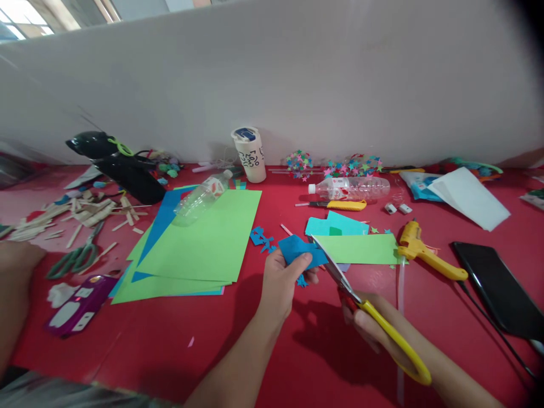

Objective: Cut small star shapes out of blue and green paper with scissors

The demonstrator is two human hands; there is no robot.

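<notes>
Between the thumb and fingers of my left hand [285, 273] is a small piece of blue paper [302, 250]. My right hand [364, 318] grips a pair of scissors [385, 328] with a yellow handle. The parted scissor blades reach up to the right edge of the blue paper. Blue paper scraps [262, 238] lie on the red table just beyond my left hand. Behind the blades rest a light green paper strip [361, 248] and turquoise paper pieces [317, 226].
A yellow glue gun [429, 258] and a black phone [488, 283] lie at right. Behind are a yellow cutter [346, 205], a plastic bottle [361, 188] and a tumbler [250, 156]. Green paper sheets [204, 243] lie left. Another person's arm [15, 294] rests at far left.
</notes>
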